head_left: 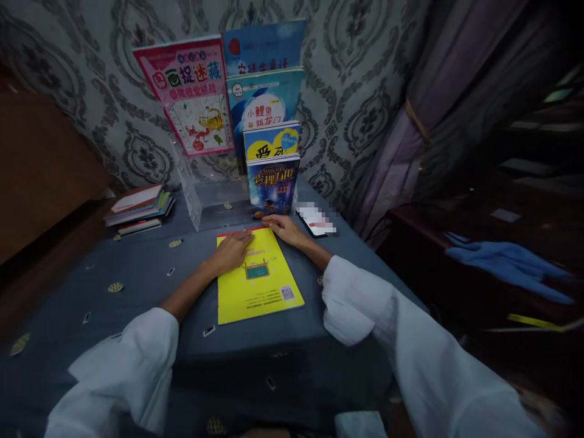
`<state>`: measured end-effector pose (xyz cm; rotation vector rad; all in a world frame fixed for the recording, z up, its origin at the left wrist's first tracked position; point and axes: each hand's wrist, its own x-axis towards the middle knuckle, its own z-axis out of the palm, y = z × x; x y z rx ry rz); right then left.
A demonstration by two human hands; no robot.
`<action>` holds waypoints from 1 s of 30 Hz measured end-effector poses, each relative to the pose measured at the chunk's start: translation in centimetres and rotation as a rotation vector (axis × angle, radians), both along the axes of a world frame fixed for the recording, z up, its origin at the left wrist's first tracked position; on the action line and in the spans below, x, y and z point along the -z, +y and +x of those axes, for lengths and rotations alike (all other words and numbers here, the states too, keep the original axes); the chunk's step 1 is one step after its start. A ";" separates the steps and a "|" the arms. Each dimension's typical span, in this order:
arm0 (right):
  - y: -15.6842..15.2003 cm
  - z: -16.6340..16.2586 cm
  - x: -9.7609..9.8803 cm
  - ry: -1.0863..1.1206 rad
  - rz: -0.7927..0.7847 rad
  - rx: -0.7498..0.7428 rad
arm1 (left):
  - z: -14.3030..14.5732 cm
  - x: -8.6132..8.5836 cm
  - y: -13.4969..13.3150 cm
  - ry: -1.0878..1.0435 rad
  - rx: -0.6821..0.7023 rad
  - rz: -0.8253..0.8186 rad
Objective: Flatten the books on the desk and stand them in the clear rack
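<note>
A yellow book [260,298] with a red top edge, a small chalkboard picture and a QR code lies closed on the table. My left hand [233,250] rests flat on its upper left part, fingers stretched toward the far edge. At the far right corner of the same book is my right hand [286,229], its fingers extended to the left along the top edge. Just behind those fingertips stands a dark blue book [272,190], the front one of a stepped row in a clear acrylic stand [194,198]. Neither hand grips anything.
Behind it rise a yellow-and-blue book [272,140], a light blue book [265,100] and a blue book [264,45]; a pink book [191,91] stands left. A book stack [139,207] lies left, a partly blurred phone-like object [316,220] right. Patterned wallpaper backs the table [150,274].
</note>
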<state>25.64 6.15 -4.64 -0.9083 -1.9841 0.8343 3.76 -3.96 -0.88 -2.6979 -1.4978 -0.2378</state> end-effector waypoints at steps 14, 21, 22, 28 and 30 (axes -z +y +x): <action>-2.0 0.6 -1.8 0.007 -0.003 0.130 | -0.9 0.1 1.4 -0.068 0.227 -0.008; -3.7 1.3 -2.1 -0.002 -0.023 0.168 | -2.3 -1.5 2.5 0.086 0.273 0.007; -4.0 1.3 -2.1 -0.004 -0.023 0.168 | -2.2 -1.5 2.4 0.099 0.240 0.010; -4.9 1.5 -2.3 -0.021 -0.012 0.189 | -1.5 -1.4 1.2 0.097 -0.079 0.031; -5.0 1.5 -2.5 -0.029 -0.003 0.196 | -1.2 -1.6 0.9 0.097 -0.106 0.024</action>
